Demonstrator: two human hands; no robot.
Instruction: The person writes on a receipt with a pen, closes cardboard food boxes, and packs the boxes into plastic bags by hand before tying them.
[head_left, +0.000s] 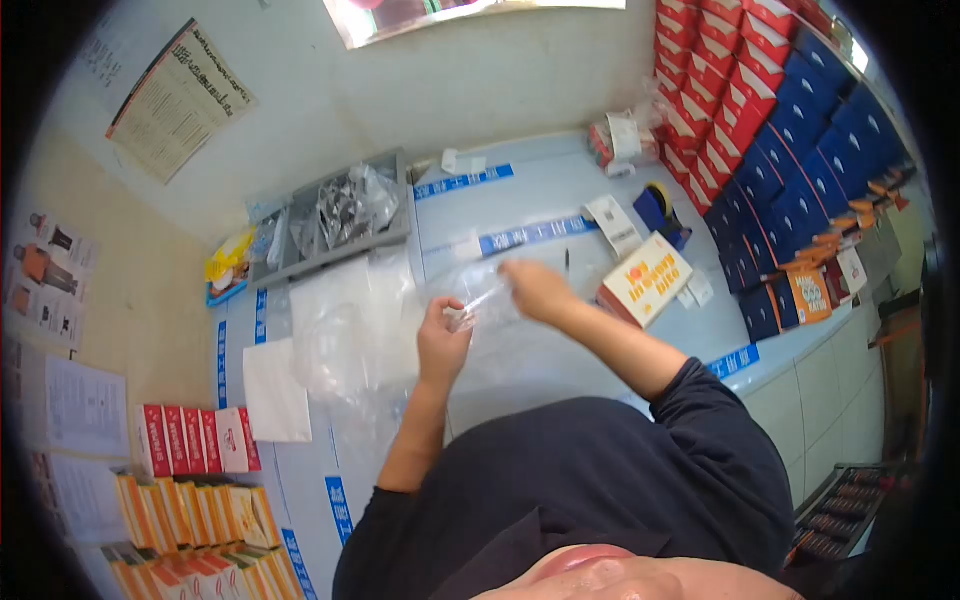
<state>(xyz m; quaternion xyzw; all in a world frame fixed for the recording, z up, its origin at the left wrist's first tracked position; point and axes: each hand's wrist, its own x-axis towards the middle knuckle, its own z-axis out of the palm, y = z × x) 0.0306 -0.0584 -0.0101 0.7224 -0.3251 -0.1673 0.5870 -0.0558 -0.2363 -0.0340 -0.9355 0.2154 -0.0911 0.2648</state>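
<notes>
plastic film (486, 297), clear and crinkled, is held between the two hands above the middle of the worktop (520, 375). the left hand (445, 335) has its thumb and fingers narrowed on the lower left end of the film, with the thumb uppermost. the right hand (535, 290), a little farther from the body, has its fingers drawn in narrow on the upper right part.

left of the hands, loose clear bags (350, 345) lie in an overlapping spread, with a white sheet (278, 392) just beside them. beyond the bags, against the wall, a grey tray (408, 210) holds dark pieces in clear wrapping; what they are cannot be made out. a yellow and blue packet (229, 268) is near its left end.

right of the hands, a dark slim pen-like item (567, 260) lies near a white and yellow box (645, 280) with red lettering. a printed paper slip (613, 226) lies behind that box, beside a blue tape dispenser (662, 214). stacked red boxes (720, 85) and dark blue boxes (800, 160) rise at the far right, and smaller red cartons (195, 440) stand in a row at the left edge.
</notes>
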